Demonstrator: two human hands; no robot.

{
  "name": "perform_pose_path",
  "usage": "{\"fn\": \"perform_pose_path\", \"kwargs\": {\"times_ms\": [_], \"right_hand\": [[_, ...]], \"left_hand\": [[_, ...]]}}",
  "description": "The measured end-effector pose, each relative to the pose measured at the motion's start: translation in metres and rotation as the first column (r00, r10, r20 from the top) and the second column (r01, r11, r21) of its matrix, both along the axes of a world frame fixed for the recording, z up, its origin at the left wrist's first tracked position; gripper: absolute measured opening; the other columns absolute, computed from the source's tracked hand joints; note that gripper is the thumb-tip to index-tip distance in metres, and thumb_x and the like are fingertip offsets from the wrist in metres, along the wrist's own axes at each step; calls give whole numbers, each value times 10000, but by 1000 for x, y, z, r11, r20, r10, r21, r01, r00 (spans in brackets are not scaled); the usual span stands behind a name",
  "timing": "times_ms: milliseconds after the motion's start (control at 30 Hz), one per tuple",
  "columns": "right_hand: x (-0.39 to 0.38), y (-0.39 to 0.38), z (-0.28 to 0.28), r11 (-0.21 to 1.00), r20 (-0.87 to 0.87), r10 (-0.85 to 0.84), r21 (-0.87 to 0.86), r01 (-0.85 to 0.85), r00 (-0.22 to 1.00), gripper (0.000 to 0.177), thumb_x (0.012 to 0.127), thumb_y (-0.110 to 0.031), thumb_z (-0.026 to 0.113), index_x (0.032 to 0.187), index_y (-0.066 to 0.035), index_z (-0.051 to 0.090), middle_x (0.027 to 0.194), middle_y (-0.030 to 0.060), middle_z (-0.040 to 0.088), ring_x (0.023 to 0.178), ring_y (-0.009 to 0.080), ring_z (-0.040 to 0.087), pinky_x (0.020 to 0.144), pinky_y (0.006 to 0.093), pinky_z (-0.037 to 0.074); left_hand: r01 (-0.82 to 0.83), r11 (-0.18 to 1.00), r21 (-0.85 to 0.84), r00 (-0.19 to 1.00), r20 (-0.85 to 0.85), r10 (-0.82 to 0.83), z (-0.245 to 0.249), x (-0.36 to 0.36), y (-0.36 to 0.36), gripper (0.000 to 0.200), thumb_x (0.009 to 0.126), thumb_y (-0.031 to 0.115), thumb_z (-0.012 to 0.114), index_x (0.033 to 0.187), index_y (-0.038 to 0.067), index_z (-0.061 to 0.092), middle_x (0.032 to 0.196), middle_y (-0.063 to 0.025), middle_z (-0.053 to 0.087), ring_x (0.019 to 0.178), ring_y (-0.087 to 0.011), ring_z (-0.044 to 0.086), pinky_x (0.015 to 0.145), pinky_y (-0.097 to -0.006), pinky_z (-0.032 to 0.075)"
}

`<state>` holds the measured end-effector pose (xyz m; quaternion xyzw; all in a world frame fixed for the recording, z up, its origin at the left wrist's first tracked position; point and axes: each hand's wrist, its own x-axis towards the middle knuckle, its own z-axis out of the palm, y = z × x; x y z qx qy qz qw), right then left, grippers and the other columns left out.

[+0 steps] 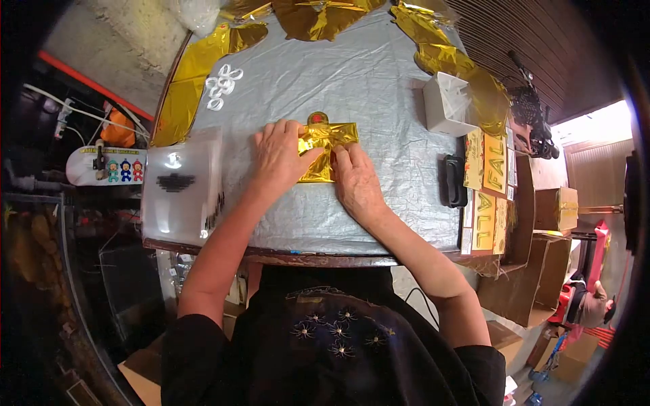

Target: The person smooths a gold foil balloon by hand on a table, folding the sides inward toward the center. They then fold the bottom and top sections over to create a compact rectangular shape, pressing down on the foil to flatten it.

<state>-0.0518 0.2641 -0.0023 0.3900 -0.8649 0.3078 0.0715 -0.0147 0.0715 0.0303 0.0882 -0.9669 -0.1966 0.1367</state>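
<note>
A folded gold foil balloon (318,172) lies in front of me on the silver-grey table cover. At its far end a rounded tab (317,118) shows a red mark. My left hand (279,154) grips the left side of the foil, its thumb stretched across the top. My right hand (359,183) has bent fingers pressed on the right side, holding the folds; its thumb is mostly hidden. Shiny creases show between the two hands.
White ribbon loops (222,86) lie at far left. Clear plastic bags (179,189) are stacked at near left. Gold foil pieces (183,101) line the table's edges. To the right are a white box (448,103), a black holder (454,181) and printed packages (484,220).
</note>
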Motion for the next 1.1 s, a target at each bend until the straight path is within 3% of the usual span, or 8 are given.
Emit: {"fn": "perform_pose_path", "kwargs": {"times_ms": [333,433,500,633,700,800,900,1100], "right_hand": [[-1,1,-8,998,-20,4,70,-2,1000,395,925,-56,638,1300,33,548,1145,207,554,1054,382,591,916,457,514],[-1,1,-8,997,-32,1,73,1,999,406,922,-58,637,1309,28,547,1134,201,552,1050,375,589,913,452,511],[-1,1,-8,998,-35,1,64,1,999,410,922,-59,636,1313,25,546,1126,199,551,1046,373,589,909,453,510],[1,2,-6,997,-30,-8,72,10,1000,425,925,-65,639,1333,13,546,1117,193,553,1046,369,591,894,457,509],[0,1,-6,998,-41,-8,65,10,999,426,928,-69,640,1336,9,546,1113,192,554,1047,368,591,892,459,508],[1,0,-6,998,-17,-18,55,19,1000,414,940,-76,638,1335,9,546,1132,192,563,1047,368,596,894,458,510],[1,0,-7,998,-58,-24,59,27,998,405,953,-93,638,1334,9,547,1165,195,573,1056,368,603,901,453,512],[3,-1,-4,997,-56,-31,64,35,998,490,887,-43,598,1367,16,521,1172,182,555,1087,347,591,913,437,493]], "left_hand": [[44,981,187,999,-8,-43,-4,-13,-1,363,837,296,861,1002,67,634,981,-137,709,922,-351,679,799,-463,528],[15,933,359,994,-109,26,2,-11,4,355,848,248,856,995,52,599,952,-162,736,890,-338,719,760,-442,546],[-72,813,578,997,17,77,13,-9,8,325,836,131,838,1054,41,615,991,-181,757,946,-391,704,850,-461,549],[53,869,492,997,-68,-23,10,-7,7,354,860,150,814,1179,76,679,1006,-185,768,939,-379,720,828,-454,556],[63,946,319,998,-49,-50,0,-8,3,399,898,227,805,1289,199,731,1053,-171,773,940,-316,754,834,-399,577],[34,956,291,999,-22,-28,-5,-11,6,379,878,232,821,1250,172,773,1106,-164,777,990,-304,757,864,-384,581],[-33,876,482,999,15,30,-7,-13,7,389,876,213,818,1247,109,768,1145,-160,781,1045,-275,754,902,-357,578],[-26,829,558,999,-8,37,-4,-14,11,369,879,206,813,1208,45,772,1129,-134,795,1028,-228,757,912,-331,572]]}}
